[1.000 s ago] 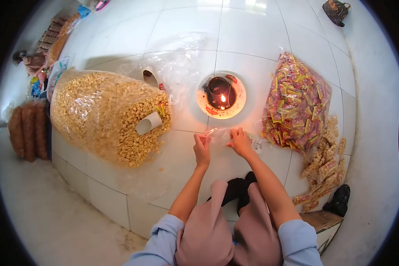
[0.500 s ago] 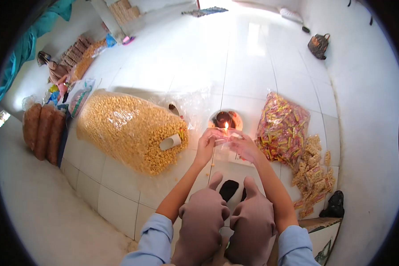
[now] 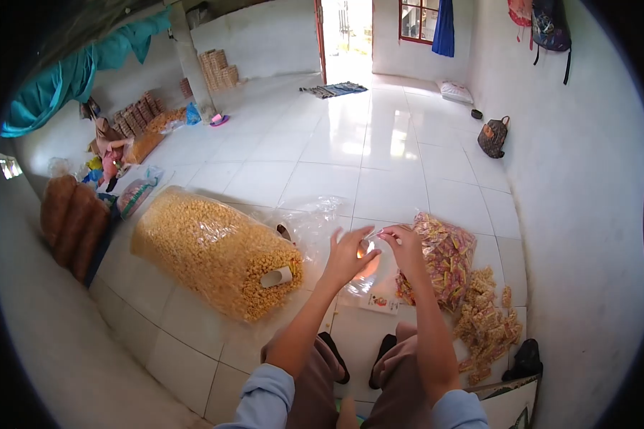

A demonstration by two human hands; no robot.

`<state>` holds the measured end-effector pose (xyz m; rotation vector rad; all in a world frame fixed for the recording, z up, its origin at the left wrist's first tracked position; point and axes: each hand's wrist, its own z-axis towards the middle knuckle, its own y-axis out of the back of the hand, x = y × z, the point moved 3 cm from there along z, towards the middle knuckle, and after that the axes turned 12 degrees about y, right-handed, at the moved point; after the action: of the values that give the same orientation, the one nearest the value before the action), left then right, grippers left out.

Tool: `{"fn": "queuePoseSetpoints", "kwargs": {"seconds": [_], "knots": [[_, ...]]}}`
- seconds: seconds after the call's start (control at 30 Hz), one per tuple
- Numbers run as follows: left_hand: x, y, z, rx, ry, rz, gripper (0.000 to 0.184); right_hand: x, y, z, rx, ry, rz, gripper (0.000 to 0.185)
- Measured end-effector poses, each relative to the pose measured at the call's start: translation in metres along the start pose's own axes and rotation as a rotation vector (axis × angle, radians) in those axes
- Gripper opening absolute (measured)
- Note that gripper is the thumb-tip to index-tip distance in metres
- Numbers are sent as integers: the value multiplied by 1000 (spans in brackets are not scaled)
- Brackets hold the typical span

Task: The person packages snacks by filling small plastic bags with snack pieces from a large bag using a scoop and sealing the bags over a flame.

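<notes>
My left hand (image 3: 348, 257) is raised with its fingers spread, the thumb apart from the forefinger. Its forefinger tip is close to a thin, whitish clear strip of plastic (image 3: 373, 234); whether it touches is unclear. My right hand (image 3: 406, 250) pinches that strip between thumb and fingertips. Between and below the hands glows a flame (image 3: 367, 247), its holder mostly hidden. Clear plastic (image 3: 358, 287) shows beneath my left hand. A white printed packet (image 3: 381, 304) lies on the floor nearer my feet.
At left lies a big clear sack of yellow puffed snacks (image 3: 200, 247), with a white scoop (image 3: 276, 277) in its mouth. To the right are a bag of colourful wrappers (image 3: 447, 250) and a pile of filled snack packets (image 3: 490, 322). Another person (image 3: 109, 146) sits far left.
My view has tilted up toward the doorway. Both hands were together at the plastic by the flame; now my left fingers have spread and the right hand pinches the strip.
</notes>
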<state>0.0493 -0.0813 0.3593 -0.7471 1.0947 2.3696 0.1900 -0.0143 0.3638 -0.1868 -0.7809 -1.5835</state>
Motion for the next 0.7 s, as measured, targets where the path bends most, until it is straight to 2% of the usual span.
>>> {"fn": "queuePoseSetpoints", "kwargs": {"seconds": [0.03, 0.07, 0.13, 0.17, 0.23, 0.27, 0.33, 0.37, 0.43, 0.47, 0.53, 0.57, 0.63, 0.67, 0.7], "knots": [[8, -11, -4, 293, 105, -200, 26, 9, 1, -2, -11, 306, -197, 6], [13, -15, -7, 291, 114, -203, 26, 9, 1, -4, -1, 306, -194, 6], [19, -16, -12, 456, 336, -438, 21, 8, 2, -6, -11, 135, -153, 7], [24, -18, -12, 456, 340, -434, 21, 9, 1, -6, -11, 132, -148, 7], [31, -19, -10, 355, 327, -362, 23, 3, 0, -10, -56, -251, 110, 8], [34, -21, -10, 355, 328, -363, 23, 5, 3, -10, -55, -252, 109, 8], [28, -13, -7, 367, 307, -176, 16, 5, 3, -12, 167, -357, -31, 14], [32, -14, -8, 367, 307, -175, 16, 2, 0, -15, 167, -357, -30, 14], [30, -14, -9, 325, 138, -278, 17, 0, -6, -17, 119, -231, -64, 16], [30, -17, -11, 326, 137, -279, 17, -2, -7, -18, 118, -232, -65, 16], [24, -13, -13, 260, 249, -392, 16, 11, -5, -11, -27, 143, -215, 15], [23, -12, -13, 261, 250, -393, 16, 13, -6, -11, -26, 142, -215, 15], [24, -11, -13, 244, 225, -310, 15, 8, -7, -15, -23, -191, 100, 13], [26, -11, -13, 249, 228, -313, 15, 1, -8, -20, -22, -197, 96, 13], [28, -11, -13, 264, 225, -307, 14, -10, -12, -26, 33, -318, 181, 15]]}}
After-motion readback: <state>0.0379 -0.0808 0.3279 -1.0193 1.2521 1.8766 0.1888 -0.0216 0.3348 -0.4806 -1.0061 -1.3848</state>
